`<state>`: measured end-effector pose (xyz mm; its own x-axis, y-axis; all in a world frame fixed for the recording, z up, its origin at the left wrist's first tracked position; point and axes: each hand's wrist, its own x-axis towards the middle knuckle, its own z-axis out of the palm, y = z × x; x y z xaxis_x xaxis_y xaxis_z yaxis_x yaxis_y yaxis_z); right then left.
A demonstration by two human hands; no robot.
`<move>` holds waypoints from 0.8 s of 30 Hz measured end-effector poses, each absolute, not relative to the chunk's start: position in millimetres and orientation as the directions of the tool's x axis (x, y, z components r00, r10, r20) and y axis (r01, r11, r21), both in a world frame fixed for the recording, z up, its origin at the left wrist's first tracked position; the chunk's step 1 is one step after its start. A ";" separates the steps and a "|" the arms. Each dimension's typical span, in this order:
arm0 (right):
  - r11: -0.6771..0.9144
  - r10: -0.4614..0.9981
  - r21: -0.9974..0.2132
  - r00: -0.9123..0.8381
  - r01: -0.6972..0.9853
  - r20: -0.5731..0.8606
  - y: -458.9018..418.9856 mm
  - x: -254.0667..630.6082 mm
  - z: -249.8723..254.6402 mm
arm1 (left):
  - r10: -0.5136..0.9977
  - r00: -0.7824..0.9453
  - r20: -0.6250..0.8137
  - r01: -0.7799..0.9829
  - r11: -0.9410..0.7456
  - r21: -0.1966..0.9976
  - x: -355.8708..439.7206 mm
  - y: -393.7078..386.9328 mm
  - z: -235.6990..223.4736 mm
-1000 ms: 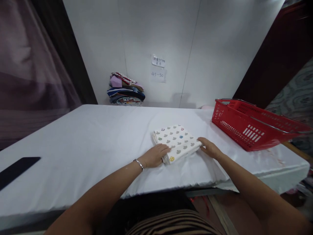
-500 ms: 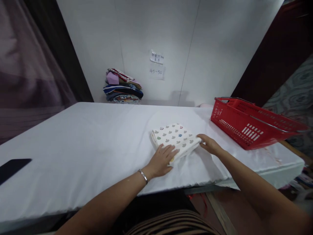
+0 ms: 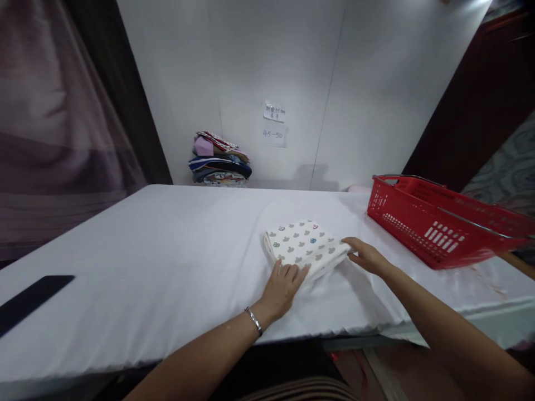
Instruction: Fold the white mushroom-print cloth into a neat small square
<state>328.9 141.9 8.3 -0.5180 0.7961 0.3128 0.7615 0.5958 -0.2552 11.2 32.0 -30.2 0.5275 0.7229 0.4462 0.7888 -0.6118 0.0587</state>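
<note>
A folded white cloth (image 3: 298, 245), printed with grey mushroom-like shapes and a few coloured ones, lies on the white-covered table (image 3: 188, 245). My right hand (image 3: 365, 256) pinches its right corner between thumb and fingers and holds that side slightly raised. At the near left edge, my left hand (image 3: 281, 292) rests palm down, fingers apart and fingertips against the cloth. It is not closed round the fabric. A silver bracelet (image 3: 253, 321) circles my left wrist.
A red plastic basket (image 3: 422, 223) stands at the table's right side. Several folded fabrics are stacked (image 3: 219, 161) by the back wall, left of two paper notes (image 3: 275, 125). A flat black object (image 3: 35, 301) lies at the left front.
My left hand has drawn back from on top of the cloth to its near edge. My right hand keeps its pinch on the corner. The whole view has shifted slightly.
</note>
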 end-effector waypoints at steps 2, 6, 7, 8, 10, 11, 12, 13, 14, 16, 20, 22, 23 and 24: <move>0.587 0.800 -0.252 -0.504 0.769 0.326 139.8 327.2 12.0 | 0.721 0.528 0.449 0.777 -0.623 0.086 6.9 34.3 -26.8; 0.603 0.788 -0.310 -0.491 0.735 0.370 140.0 325.1 31.9 | 0.736 0.485 0.473 0.747 -0.630 0.214 -5.0 41.7 -7.0; 0.598 0.796 -0.356 -0.480 0.718 0.370 140.3 324.1 40.8 | 0.741 0.460 0.489 0.727 -0.630 0.272 -8.4 43.3 1.6; 0.587 0.808 -0.412 -0.466 0.697 0.361 140.5 322.7 51.2 | 0.751 0.422 0.507 0.700 -0.626 0.344 -11.9 44.7 11.7; 0.550 0.835 -0.547 -0.428 0.631 0.346 140.6 317.3 75.8 | 0.792 0.299 0.533 0.615 -0.587 0.527 -18.7 46.6 35.8; 0.532 0.846 -0.618 -0.402 0.579 0.351 140.8 313.2 89.2 | 0.826 0.220 0.519 0.549 -0.544 0.634 -21.8 47.1 49.2; 0.517 0.854 -0.687 -0.366 0.511 0.371 141.0 307.9 102.8 | 0.859 0.154 0.489 0.466 -0.499 0.731 -24.7 47.5 62.8; 0.506 0.860 -0.746 -0.322 0.433 0.396 141.5 301.6 116.3 | 0.885 0.094 0.456 0.361 -0.457 0.813 -27.4 47.8 76.2; 0.496 0.866 -0.793 -0.276 0.354 0.418 142.4 294.4 129.2 | 0.904 0.053 0.424 0.235 -0.424 0.875 -30.0 48.1 88.8; 0.477 0.877 -0.848 -0.186 0.231 0.442 146.2 278.9 151.3 | 0.933 0.011 0.359 -0.011 -0.359 0.933 -36.0 49.9 109.8; 0.411 0.911 -0.887 -0.112 0.209 0.396 170.3 249.9 162.8 | 0.980 -0.048 0.193 -0.249 -0.199 0.948 -56.4 65.8 122.1; 0.369 0.928 -0.889 -0.171 0.272 0.332 192.0 235.8 144.8 | 0.992 -0.099 0.079 -0.275 -0.103 0.956 -70.5 82.1 110.0; 0.368 0.925 -0.874 -0.223 0.318 0.308 203.8 228.0 130.0 | 0.992 -0.123 0.014 -0.287 -0.049 0.957 -77.6 91.5 100.0; 0.402 0.909 -0.835 -0.277 0.377 0.312 215.2 219.4 112.5 | 0.988 -0.145 -0.059 -0.299 0.013 0.954 -84.2 101.0 87.8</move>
